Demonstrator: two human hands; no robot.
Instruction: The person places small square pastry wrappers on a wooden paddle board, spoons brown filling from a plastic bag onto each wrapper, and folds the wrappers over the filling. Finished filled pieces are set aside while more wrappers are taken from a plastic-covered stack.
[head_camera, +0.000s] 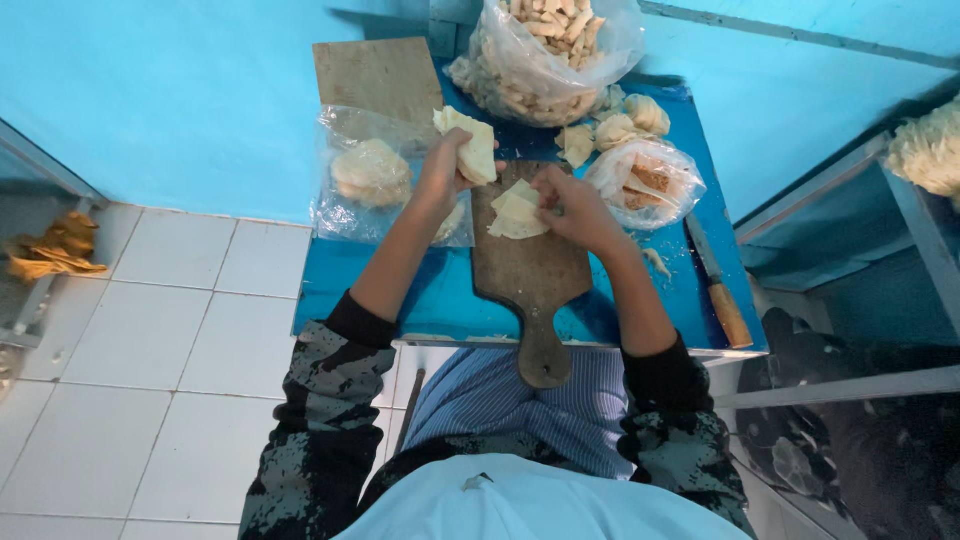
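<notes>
On the blue table (400, 300), left to right: clear bag of dough rounds (372, 175); left hand (440, 175) closed on a folded pale sheet (475, 150); right hand (575, 205) pinching stacked sheets (517, 212) on the wooden board (530, 270). Best kept flat, lifted singly. Crowding: filled bag (545, 60), small bag (645, 180), knife (720, 295).

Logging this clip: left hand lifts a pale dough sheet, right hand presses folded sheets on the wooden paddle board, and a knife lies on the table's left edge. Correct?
Not quite. In the head view the knife lies near the blue table's right edge, not the left. The left hand does lift a dough sheet, and the right hand presses folded sheets on the paddle board.
</notes>
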